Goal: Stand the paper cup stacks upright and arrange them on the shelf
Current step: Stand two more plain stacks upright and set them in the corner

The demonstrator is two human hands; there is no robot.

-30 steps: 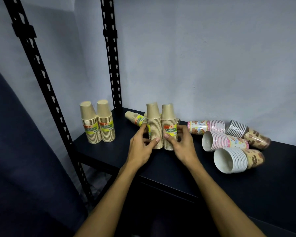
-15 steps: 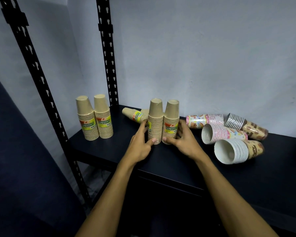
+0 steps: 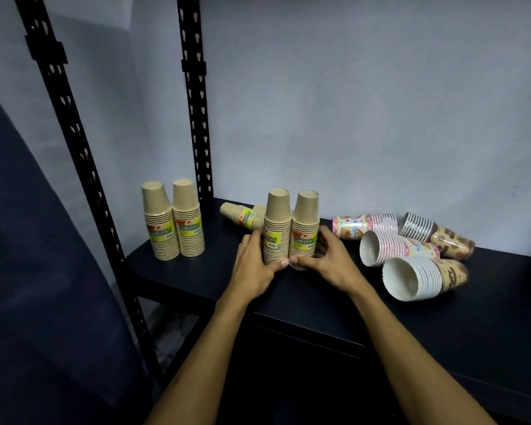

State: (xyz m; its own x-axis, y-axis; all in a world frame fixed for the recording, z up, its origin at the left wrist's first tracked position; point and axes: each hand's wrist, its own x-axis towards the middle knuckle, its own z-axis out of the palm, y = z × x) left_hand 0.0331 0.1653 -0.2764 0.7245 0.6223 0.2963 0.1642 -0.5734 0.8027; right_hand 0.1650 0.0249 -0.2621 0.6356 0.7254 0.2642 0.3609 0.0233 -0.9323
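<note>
Shelf (image 3: 196,280), dark, four kraft stacks upright so far: a left pair (image 3: 174,223) standing near the far-left upright post (image 3: 196,118), touching each other, and a middle pair (image 3: 292,228), also touching, rims down. Left to do, by my reading: one kraft stack (image 3: 242,215) lying on its side behind the middle pair, with what looks like another tucked behind it, mostly hidden; and four patterned stacks on their sides at right: a pink one at the far side (image 3: 365,225), a brown-printed one (image 3: 436,236) beside it, a pink one with mouth toward camera (image 3: 396,248), and the nearest brown one (image 3: 423,279). Roughly under halfway, then. Left hand (image 3: 252,265) half curled around the left stack of the middle pair, fingers on its far-left side, thumb across the base in front. Right hand (image 3: 328,259) likewise cupped on the right stack, thumb at its lower front; thumbs nearly meet. Both hands appear to be pressing the pair together and squaring it on the shelf, not lifting.
</note>
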